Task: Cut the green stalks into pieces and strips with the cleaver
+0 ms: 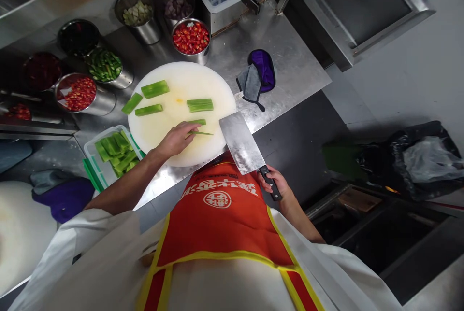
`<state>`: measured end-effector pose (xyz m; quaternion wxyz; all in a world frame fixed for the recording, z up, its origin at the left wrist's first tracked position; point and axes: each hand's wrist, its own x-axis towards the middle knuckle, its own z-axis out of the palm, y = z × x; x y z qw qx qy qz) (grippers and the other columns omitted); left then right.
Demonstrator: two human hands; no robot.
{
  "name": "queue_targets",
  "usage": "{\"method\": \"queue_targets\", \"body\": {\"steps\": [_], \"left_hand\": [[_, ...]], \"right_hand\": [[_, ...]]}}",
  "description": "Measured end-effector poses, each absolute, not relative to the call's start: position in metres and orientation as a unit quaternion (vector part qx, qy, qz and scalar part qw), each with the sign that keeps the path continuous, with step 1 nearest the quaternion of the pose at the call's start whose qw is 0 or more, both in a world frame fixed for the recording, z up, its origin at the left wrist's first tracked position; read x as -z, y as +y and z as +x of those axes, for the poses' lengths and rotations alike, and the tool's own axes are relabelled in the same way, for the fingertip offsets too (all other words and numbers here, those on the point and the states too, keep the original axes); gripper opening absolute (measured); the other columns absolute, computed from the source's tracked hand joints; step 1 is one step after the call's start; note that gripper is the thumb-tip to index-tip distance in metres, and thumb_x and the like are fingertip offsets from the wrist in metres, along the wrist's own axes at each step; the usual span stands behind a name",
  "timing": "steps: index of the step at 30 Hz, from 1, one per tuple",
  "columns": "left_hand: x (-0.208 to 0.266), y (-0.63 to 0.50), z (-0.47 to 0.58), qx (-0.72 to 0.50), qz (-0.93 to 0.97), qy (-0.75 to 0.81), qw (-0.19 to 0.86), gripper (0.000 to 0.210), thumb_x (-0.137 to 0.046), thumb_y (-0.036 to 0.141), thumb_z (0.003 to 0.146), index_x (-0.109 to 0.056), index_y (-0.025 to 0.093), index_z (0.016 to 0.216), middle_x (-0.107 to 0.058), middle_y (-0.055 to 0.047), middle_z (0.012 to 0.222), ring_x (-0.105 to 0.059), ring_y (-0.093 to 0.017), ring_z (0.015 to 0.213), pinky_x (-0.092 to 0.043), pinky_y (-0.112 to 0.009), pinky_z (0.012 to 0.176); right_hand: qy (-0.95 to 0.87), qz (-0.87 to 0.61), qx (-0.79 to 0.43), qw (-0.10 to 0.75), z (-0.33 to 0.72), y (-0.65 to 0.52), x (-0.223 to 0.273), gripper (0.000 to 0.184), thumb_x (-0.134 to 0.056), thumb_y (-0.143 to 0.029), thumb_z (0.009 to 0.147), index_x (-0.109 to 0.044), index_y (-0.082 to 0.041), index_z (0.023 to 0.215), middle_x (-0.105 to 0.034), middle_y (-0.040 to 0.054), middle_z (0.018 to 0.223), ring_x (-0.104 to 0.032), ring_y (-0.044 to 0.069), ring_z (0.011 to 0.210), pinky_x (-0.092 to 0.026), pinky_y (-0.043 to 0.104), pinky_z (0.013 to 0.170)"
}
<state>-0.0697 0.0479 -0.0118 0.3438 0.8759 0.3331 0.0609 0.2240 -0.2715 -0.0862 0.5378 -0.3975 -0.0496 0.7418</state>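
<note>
My right hand is wrapped round the black handle of a cleaver. Its broad blade points up and left, beside the right edge of a round white cutting board. On the board, my left hand has its fingers drawn together at a green vegetable piece. A thin green strip sticks out by the fingertips, which are partly hidden. Just beyond lies a sliced green block. Several thicker green pieces rest at the board's far left.
A clear plastic box with green pieces stands left of the board. Behind are steel pots, one with chopped red chillies, another with cut green pods. A grey and purple cloth lies on the steel counter.
</note>
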Motion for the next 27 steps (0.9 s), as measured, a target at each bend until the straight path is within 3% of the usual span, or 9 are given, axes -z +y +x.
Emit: {"method": "queue_targets", "body": {"steps": [6, 13, 21, 27], "left_hand": [[0.010, 0.051, -0.072, -0.106, 0.863, 0.342, 0.357, 0.023, -0.056, 0.030, 0.094, -0.069, 0.023, 0.112, -0.073, -0.005, 0.110, -0.067, -0.018, 0.099, -0.056, -0.033, 0.090], [0.020, 0.074, -0.074, -0.110, 0.782, 0.480, 0.382, 0.016, -0.063, 0.029, 0.086, -0.074, 0.022, 0.093, -0.075, -0.002, 0.099, -0.067, -0.018, 0.089, -0.055, -0.029, 0.086], [0.035, 0.075, -0.073, -0.072, 0.840, 0.466, 0.269, 0.015, -0.061, 0.029, 0.089, -0.073, 0.020, 0.093, -0.069, -0.008, 0.103, -0.061, -0.025, 0.105, -0.049, -0.039, 0.101], [0.040, 0.072, -0.070, -0.073, 0.865, 0.436, 0.238, 0.028, -0.059, 0.033, 0.093, -0.070, 0.018, 0.114, -0.067, -0.010, 0.118, -0.059, -0.027, 0.114, -0.046, -0.040, 0.105]], "right_hand": [[-0.049, -0.398, -0.736, 0.545, 0.224, -0.272, 0.087, 0.020, -0.065, -0.027, 0.074, -0.057, -0.018, 0.090, -0.061, -0.0014, 0.065, -0.035, 0.005, 0.035, -0.031, 0.015, 0.027], [-0.052, -0.394, -0.737, 0.547, 0.224, -0.270, 0.085, 0.017, -0.065, -0.026, 0.075, -0.058, -0.018, 0.088, -0.061, -0.0010, 0.065, -0.036, 0.005, 0.035, -0.032, 0.015, 0.027], [-0.054, -0.402, -0.734, 0.545, 0.223, -0.268, 0.082, 0.018, -0.065, -0.026, 0.074, -0.058, -0.019, 0.088, -0.060, -0.0016, 0.064, -0.036, 0.006, 0.035, -0.031, 0.016, 0.027], [-0.056, -0.408, -0.733, 0.541, 0.223, -0.268, 0.082, 0.017, -0.065, -0.027, 0.074, -0.057, -0.019, 0.087, -0.061, -0.0014, 0.065, -0.035, 0.005, 0.035, -0.030, 0.015, 0.028]]}}
